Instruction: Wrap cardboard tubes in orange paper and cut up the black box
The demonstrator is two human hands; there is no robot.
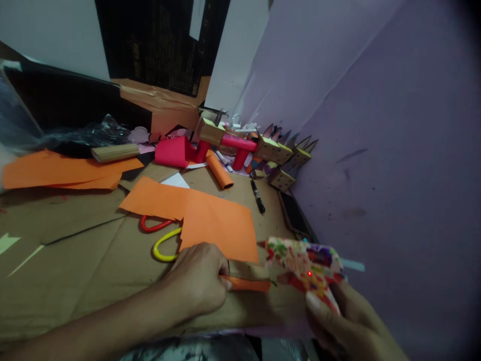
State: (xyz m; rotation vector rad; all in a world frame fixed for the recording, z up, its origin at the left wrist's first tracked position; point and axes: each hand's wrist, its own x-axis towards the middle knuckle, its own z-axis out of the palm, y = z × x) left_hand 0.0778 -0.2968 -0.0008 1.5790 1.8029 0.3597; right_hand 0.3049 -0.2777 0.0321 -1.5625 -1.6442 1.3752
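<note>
My left hand (205, 278) is closed on a narrow strip of orange paper (250, 285) near the table's front edge. In my right hand (349, 316) is a hot glue gun (306, 263) with a colourful painted pattern and a small red light showing. Its nozzle points left, above the strip and apart from it. A pale glue stick (353, 264) juts from the gun's back. Beyond my left hand lies a cut sheet of orange paper (220, 220). Partly under it are scissors with a red and yellow handle (165, 248).
More orange paper (71, 170) and a rolled orange tube (220, 170) lie farther back. A black marker (257, 196) and a dark phone (295, 213) are near the wall. Small decorated cardboard boxes (276, 150), pink paper pieces (172, 152) and clear plastic (90, 134) crowd the back.
</note>
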